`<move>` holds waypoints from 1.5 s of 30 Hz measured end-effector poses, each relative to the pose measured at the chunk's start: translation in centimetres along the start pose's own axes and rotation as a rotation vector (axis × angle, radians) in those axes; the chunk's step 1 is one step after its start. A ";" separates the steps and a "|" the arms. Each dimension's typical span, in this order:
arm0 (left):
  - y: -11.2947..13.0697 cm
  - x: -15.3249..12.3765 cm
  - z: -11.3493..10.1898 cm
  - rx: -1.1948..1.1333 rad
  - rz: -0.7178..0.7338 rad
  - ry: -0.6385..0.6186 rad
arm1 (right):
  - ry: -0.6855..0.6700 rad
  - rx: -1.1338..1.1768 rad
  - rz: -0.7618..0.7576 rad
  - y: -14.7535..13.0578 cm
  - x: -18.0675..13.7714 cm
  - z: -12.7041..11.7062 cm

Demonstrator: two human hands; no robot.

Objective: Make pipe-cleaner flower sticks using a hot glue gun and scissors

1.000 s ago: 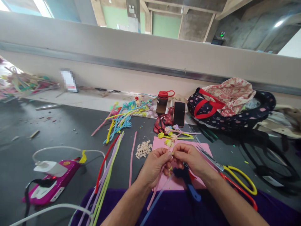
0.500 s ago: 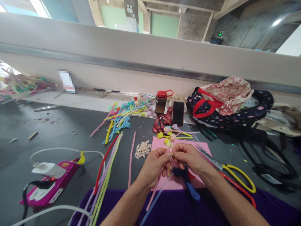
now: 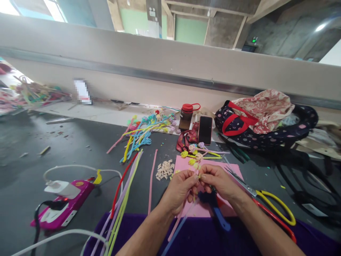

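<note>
My left hand and my right hand meet fingertip to fingertip over a pink sheet. Both pinch a small yellowish pipe-cleaner piece between them. Pink and blue pipe-cleaner stems hang down from my left hand toward the purple cloth. A blue-handled tool lies under my right hand. Small finished pipe-cleaner flowers lie just beyond the hands.
Yellow- and red-handled scissors lie at the right. Long pipe cleaners and small beige pieces lie left of the hands. A pink device with cables sits front left. Farther back are a bottle, a phone and bags.
The camera view shifted slightly right and down. Both hands stay together on the small piece, with only slight finger movement.
</note>
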State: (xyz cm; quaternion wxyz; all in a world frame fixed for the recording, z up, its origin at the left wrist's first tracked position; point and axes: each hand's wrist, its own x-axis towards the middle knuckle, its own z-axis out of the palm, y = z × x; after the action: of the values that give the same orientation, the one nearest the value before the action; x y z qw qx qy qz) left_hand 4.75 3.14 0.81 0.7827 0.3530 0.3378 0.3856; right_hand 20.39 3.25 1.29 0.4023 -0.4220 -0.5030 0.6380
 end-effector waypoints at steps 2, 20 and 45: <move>-0.1 0.0 0.0 0.004 0.002 -0.005 | -0.005 0.008 -0.006 0.1 0.0 0.0; -0.3 0.0 -0.1 0.030 0.029 -0.031 | -0.016 0.061 -0.006 0.0 -0.1 0.0; -0.2 0.0 0.0 0.053 0.034 -0.004 | -0.020 0.098 -0.015 0.2 0.0 0.1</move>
State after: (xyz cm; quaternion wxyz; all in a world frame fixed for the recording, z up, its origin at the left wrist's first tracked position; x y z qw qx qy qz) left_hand 4.84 3.04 0.69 0.7672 0.3803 0.3403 0.3887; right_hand 20.32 3.16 1.09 0.4221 -0.3916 -0.4783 0.6631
